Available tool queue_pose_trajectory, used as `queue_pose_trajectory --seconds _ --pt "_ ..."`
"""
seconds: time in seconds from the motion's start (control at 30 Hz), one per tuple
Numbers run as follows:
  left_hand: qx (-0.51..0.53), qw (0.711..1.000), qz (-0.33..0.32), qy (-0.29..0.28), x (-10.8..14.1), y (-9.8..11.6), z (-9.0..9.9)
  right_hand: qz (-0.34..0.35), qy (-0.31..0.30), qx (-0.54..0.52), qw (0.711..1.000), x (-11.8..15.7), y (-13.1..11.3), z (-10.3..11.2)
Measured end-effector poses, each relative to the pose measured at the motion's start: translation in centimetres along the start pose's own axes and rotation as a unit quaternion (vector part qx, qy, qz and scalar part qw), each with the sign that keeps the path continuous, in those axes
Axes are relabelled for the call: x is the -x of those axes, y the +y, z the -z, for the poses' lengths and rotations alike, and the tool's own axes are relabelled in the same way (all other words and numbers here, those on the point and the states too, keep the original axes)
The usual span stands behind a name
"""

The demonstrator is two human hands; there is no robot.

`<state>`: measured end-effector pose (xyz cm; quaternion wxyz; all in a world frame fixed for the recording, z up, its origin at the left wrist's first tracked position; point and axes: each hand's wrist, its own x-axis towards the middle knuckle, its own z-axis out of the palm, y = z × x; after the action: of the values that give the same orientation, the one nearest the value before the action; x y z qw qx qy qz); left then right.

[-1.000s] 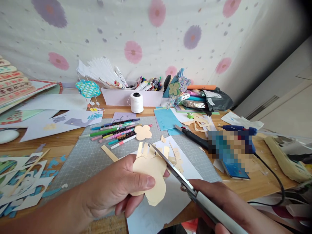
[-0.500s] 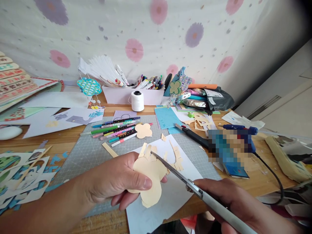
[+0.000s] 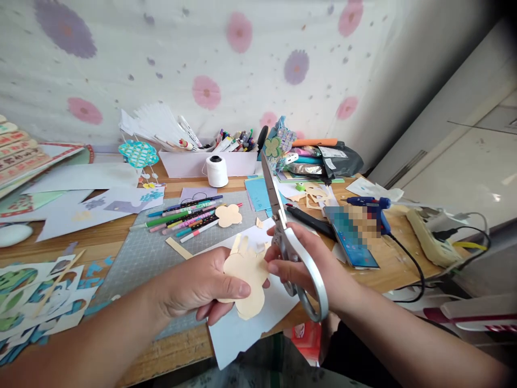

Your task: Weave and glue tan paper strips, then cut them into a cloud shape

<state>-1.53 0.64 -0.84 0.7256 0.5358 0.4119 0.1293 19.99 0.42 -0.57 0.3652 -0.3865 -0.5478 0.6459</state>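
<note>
My left hand [image 3: 202, 285] pinches a cream flower-shaped paper piece [image 3: 244, 272] between thumb and fingers, above a white sheet [image 3: 242, 337]. Small cut tabs stand up along the piece's top edge. My right hand [image 3: 301, 258] is closed round silver scissors [image 3: 288, 242], whose blades point up and away from the paper. Its fingertips are at the right edge of the flower piece. A smaller cream flower [image 3: 229, 215] lies beside several markers [image 3: 186, 215] on the grey cutting mat [image 3: 125, 264].
Behind the mat stand a white thread spool [image 3: 217, 171] and a pen box [image 3: 205, 163]. Paper scraps [image 3: 52, 291] cover the left. A phone [image 3: 355, 248], a black-handled cutter [image 3: 311, 220], a blue glue gun [image 3: 369, 207] and a power strip [image 3: 430, 237] lie right.
The scissors have swung upright, away from the paper's top edge. My right hand has moved in to the flower piece's right edge. The camera view has shifted a little.
</note>
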Motion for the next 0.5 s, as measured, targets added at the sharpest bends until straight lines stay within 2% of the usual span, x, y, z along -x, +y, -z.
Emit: queue_pose_trajectory --seconds 0.17,0.37,0.5 --pt "-0.049 0.998 0.001 -0.027 -0.3 0.6 -0.2 -0.005 -0.014 0.023 1.000 -0.4 -0.9 -0.6" --pt "-0.091 0.994 0.006 -0.052 -1.0 1.2 0.0 0.027 -0.009 0.033 0.999 -0.2 -2.1 0.2" --pt "-0.089 0.995 -0.007 -0.035 -1.3 1.8 -0.8 0.050 -0.015 0.039 0.998 -0.1 -2.5 0.9"
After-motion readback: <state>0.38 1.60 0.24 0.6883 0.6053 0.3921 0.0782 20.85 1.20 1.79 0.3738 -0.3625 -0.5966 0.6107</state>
